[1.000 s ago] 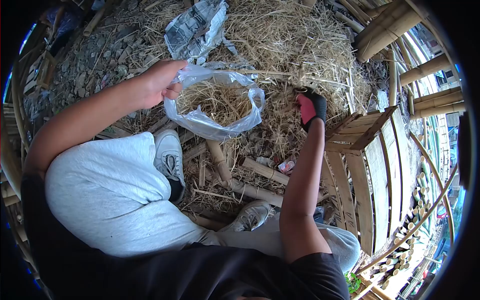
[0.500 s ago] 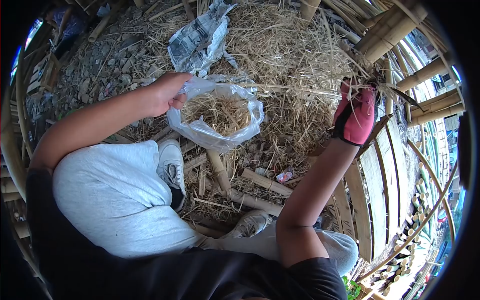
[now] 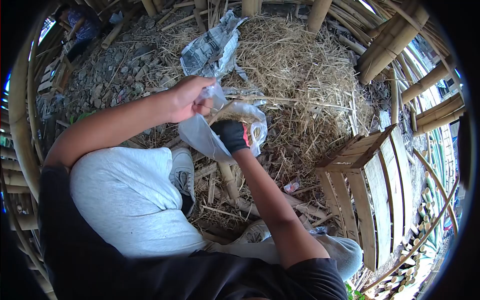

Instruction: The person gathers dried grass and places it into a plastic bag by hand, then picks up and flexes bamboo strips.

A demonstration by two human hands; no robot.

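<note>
My left hand (image 3: 192, 102) is closed on the rim of a clear plastic bag (image 3: 200, 136), holding its mouth up. Dry straw (image 3: 246, 120) shows inside the bag. My right hand (image 3: 231, 136), in a black and red glove, reaches into the bag's mouth. Its fingers point down and are hidden, so I cannot see what they hold. A thin dry strip (image 3: 221, 113) sticks up beside the glove. Just beyond the bag lies a crumpled sheet of newspaper (image 3: 212, 47).
A wooden slatted crate (image 3: 370, 185) stands to the right. Loose straw (image 3: 295, 65) covers the ground ahead, with stony rubble (image 3: 110, 75) to the left. Bamboo poles (image 3: 395, 42) surround the area. Another person (image 3: 82, 25) is at the far left. A bamboo piece (image 3: 229, 180) lies near my shoes.
My right hand has swung left from the far right, where it held a clump of dry straw, into the bag. My left hand still grips the rim.
</note>
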